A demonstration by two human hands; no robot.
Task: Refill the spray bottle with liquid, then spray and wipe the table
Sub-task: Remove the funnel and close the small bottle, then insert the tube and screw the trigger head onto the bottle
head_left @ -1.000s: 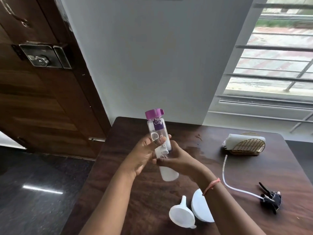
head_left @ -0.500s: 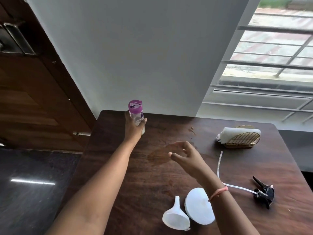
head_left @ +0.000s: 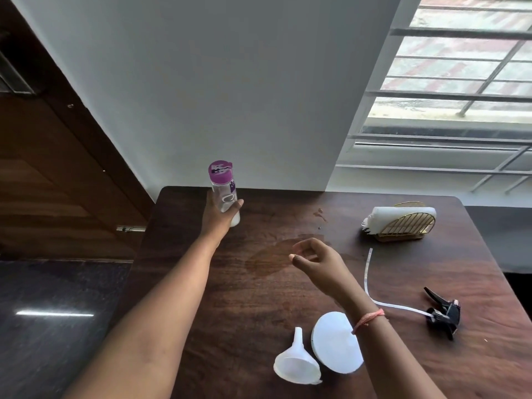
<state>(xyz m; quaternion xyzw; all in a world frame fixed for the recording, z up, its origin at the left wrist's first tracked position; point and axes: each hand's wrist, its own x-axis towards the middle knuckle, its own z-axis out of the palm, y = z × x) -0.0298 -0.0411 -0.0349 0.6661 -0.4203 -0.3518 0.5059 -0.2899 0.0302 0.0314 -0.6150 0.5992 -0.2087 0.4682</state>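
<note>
My left hand [head_left: 218, 217] grips a clear bottle with a purple cap [head_left: 223, 194], held upright at the far left of the dark wooden table [head_left: 288, 298]. My right hand [head_left: 315, 259] hovers above the table's middle, fingers loosely curled, holding nothing. Near the front edge lie a white funnel [head_left: 296, 364] and a white round object [head_left: 335, 345], seemingly the spray bottle's body, partly hidden by my right wrist. The black spray head [head_left: 444, 312] with its long clear tube [head_left: 371, 286] lies at the right.
A rolled white cloth [head_left: 400, 214] sits in a gold wire holder [head_left: 403, 228] at the back right. A wet patch [head_left: 267, 260] and small drops mark the table's middle. A wall and barred window stand behind; a wooden door is on the left.
My left hand has carried the purple-capped bottle away to the table's far left. My right hand let go of it and now hovers over the middle.
</note>
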